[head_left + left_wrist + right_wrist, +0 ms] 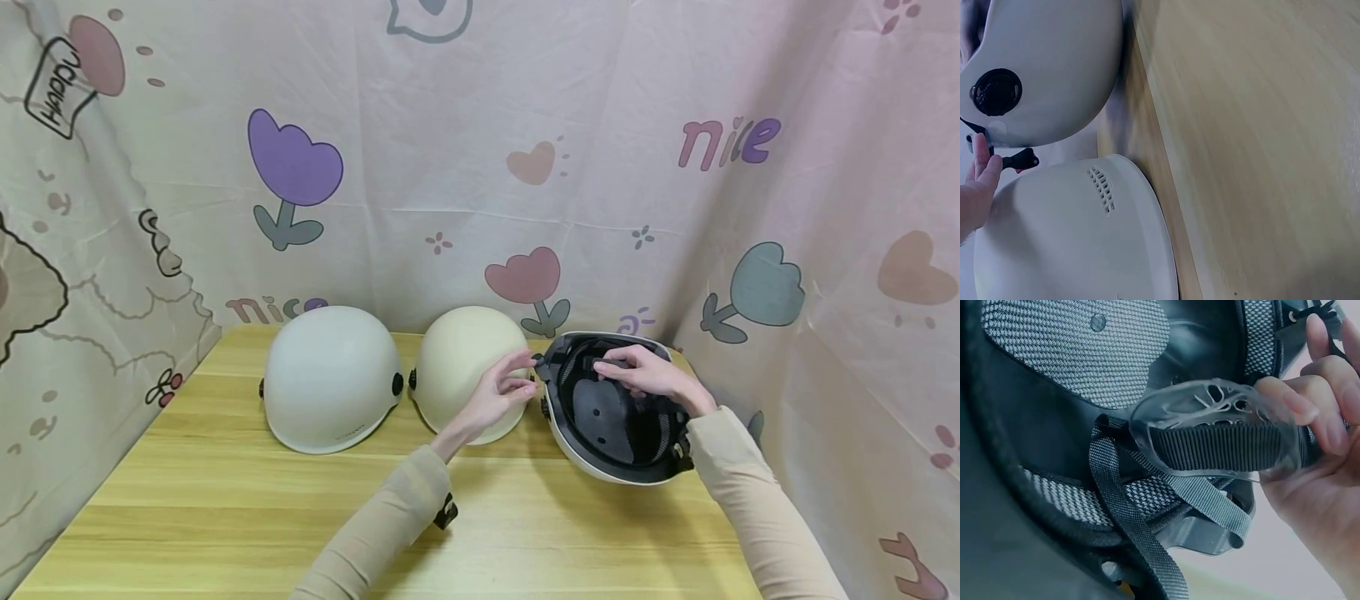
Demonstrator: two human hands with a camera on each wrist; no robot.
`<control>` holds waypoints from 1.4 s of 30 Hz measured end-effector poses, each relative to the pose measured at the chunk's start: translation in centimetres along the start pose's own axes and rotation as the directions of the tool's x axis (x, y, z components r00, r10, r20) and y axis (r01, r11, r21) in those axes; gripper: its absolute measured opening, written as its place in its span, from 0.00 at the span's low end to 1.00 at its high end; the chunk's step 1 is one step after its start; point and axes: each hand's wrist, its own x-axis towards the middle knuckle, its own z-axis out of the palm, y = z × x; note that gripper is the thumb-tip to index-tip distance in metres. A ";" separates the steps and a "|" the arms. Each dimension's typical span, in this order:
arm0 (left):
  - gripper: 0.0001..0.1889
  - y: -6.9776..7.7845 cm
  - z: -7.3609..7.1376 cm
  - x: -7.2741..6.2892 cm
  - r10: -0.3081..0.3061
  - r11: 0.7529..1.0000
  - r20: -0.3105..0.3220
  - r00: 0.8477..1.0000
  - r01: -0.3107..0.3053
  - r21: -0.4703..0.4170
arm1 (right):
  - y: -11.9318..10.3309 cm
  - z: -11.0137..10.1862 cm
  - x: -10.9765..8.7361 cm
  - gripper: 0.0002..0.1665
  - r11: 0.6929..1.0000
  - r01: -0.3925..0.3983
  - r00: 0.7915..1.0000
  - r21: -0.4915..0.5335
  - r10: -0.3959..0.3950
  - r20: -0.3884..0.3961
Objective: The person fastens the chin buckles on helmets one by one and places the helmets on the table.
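A white helmet [581,454] lies upside down at the right of the table, its black padded lining [603,421] facing up. My right hand [651,372] reaches over the opening and grips the black chin strap [1216,447], which carries a clear plastic chin pad [1147,419]. Beside the helmet's left rim, my left hand [501,396] has its fingertips at a black strap buckle [1022,160] and seems to pinch it. More black webbing [1110,475] hangs loose inside. The exact grip of the left fingers is partly hidden.
A cream helmet [461,358] stands upright just behind my left hand. Farther left stands a white helmet [330,379], also upright. All rest on a wooden table [225,500] against a patterned cloth backdrop [420,150]. A small black object [446,511] shows beside my left sleeve.
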 end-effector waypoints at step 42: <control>0.33 0.7 0.0 0.2 -0.008 0.999 -0.018 1.000 0.009 0.039 | 0.2 -0.8 -1.1 0.12 0.999 0.016 1.000 0.050 -0.015 -0.021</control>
